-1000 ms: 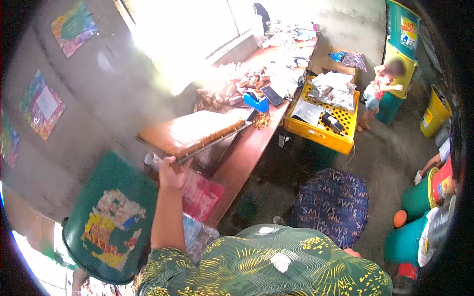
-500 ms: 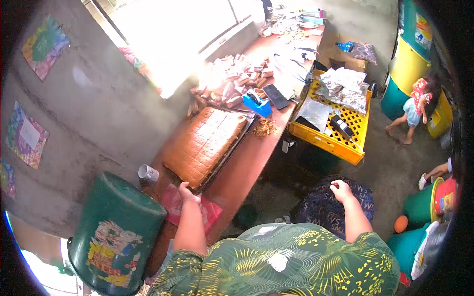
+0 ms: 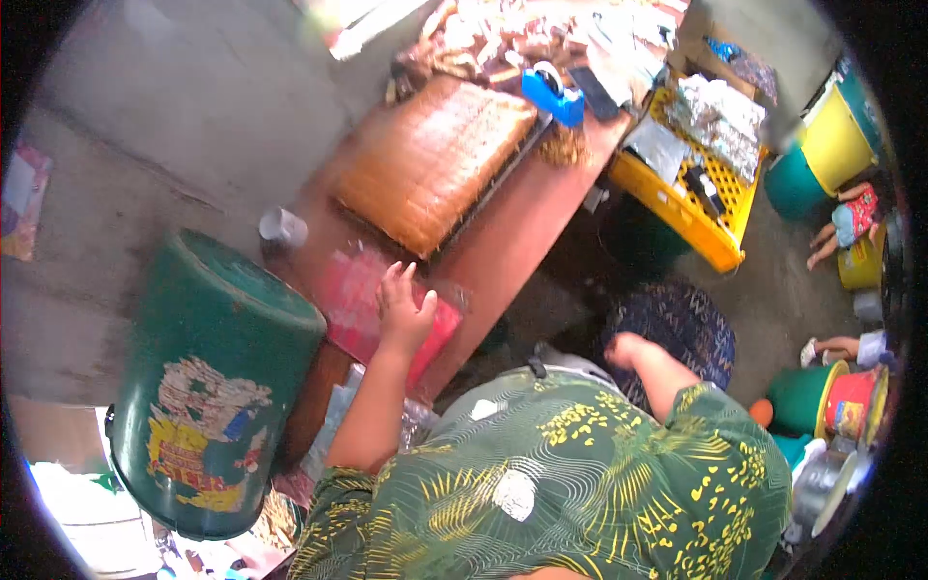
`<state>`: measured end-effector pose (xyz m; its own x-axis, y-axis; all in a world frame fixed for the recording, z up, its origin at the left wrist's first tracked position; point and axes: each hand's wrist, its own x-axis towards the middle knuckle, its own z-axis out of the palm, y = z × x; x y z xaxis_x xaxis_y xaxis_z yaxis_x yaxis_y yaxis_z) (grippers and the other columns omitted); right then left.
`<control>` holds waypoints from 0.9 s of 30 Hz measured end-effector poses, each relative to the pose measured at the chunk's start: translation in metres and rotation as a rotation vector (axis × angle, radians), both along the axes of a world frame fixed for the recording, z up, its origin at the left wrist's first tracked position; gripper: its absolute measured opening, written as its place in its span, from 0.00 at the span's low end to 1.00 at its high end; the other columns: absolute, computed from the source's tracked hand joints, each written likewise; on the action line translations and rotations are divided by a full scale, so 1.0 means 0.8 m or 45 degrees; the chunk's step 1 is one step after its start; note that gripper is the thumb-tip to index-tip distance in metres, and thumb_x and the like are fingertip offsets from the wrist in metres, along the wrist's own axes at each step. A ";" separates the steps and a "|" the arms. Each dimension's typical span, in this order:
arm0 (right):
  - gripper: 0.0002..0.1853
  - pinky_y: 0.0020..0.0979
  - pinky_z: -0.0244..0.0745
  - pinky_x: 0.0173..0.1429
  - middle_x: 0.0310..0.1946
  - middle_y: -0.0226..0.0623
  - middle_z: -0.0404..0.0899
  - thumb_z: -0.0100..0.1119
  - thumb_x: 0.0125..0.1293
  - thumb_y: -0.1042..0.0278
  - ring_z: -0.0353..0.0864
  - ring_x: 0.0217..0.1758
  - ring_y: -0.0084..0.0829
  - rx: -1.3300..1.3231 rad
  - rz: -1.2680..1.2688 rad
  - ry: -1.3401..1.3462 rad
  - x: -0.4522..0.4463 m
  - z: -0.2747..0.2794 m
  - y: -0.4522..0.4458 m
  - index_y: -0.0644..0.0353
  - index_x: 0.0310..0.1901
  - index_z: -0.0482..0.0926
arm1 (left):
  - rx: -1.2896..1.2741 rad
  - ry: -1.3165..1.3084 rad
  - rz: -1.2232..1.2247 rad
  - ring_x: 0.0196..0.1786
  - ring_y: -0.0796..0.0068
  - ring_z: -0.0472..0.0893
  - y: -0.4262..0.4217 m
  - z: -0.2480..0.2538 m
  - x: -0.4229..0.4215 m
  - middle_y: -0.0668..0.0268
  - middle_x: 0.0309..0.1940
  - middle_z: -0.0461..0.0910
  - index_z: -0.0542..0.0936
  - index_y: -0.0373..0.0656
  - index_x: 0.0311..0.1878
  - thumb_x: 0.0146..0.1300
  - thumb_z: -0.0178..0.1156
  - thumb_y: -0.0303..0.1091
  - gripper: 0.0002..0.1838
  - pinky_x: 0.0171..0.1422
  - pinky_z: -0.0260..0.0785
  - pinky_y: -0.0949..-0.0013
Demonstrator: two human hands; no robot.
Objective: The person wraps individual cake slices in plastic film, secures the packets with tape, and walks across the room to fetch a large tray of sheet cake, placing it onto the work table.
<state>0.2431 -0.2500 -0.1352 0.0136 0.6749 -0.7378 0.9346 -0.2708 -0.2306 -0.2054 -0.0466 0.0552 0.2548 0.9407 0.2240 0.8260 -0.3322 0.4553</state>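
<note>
My left hand [image 3: 404,304] is open with its fingers apart, above a red plastic packet [image 3: 362,280] on the table. I cannot tell whether it touches the packet. Just beyond its fingertips lies a large flat brown slab [image 3: 437,159], like a sheet of cake or bread, on a dark tray. My right hand [image 3: 630,350] is curled closed, with nothing showing in it, in front of a dark round seat [image 3: 677,324] with white lettering. A white mug [image 3: 283,228] stands left of the slab.
A blue tape dispenser [image 3: 553,97], a phone [image 3: 594,92] and many wrapped pieces [image 3: 483,43] lie farther along the table [image 3: 512,217]. A yellow crate [image 3: 677,217] stands to the right. A green drum [image 3: 217,329] is at the left. A child [image 3: 851,217] is at the far right.
My left hand has moved off the slab's near corner, and its fingers have spread. My right hand has come lower and closer to my body. The camera view has shifted and tilted downward.
</note>
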 end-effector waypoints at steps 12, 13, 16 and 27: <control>0.22 0.48 0.72 0.73 0.71 0.39 0.75 0.51 0.73 0.58 0.72 0.76 0.43 -0.230 0.078 -0.325 -0.070 -0.079 0.075 0.50 0.64 0.83 | 0.064 0.331 -0.136 0.75 0.52 0.65 -0.033 -0.047 -0.005 0.60 0.67 0.72 0.79 0.51 0.65 0.65 0.59 0.48 0.26 0.80 0.49 0.38; 0.22 0.49 0.70 0.74 0.74 0.38 0.73 0.50 0.74 0.58 0.68 0.78 0.43 -0.281 0.144 -0.357 -0.069 -0.086 0.073 0.51 0.65 0.82 | 0.048 0.327 -0.140 0.74 0.51 0.65 -0.033 -0.042 -0.004 0.59 0.67 0.73 0.79 0.51 0.65 0.65 0.58 0.48 0.26 0.80 0.49 0.38; 0.24 0.49 0.62 0.78 0.76 0.35 0.70 0.50 0.75 0.56 0.63 0.81 0.41 -0.230 0.279 -0.465 -0.070 -0.086 0.059 0.50 0.68 0.80 | 0.017 0.324 -0.159 0.74 0.49 0.66 -0.030 -0.037 0.000 0.57 0.67 0.74 0.80 0.51 0.65 0.65 0.58 0.47 0.26 0.80 0.49 0.39; 0.25 0.58 0.51 0.81 0.76 0.34 0.69 0.51 0.75 0.53 0.63 0.80 0.42 -0.338 0.596 -0.812 -0.074 -0.088 0.113 0.48 0.70 0.78 | -0.141 0.373 -0.198 0.76 0.46 0.62 -0.025 -0.030 -0.004 0.56 0.68 0.74 0.79 0.49 0.66 0.65 0.60 0.45 0.27 0.82 0.44 0.40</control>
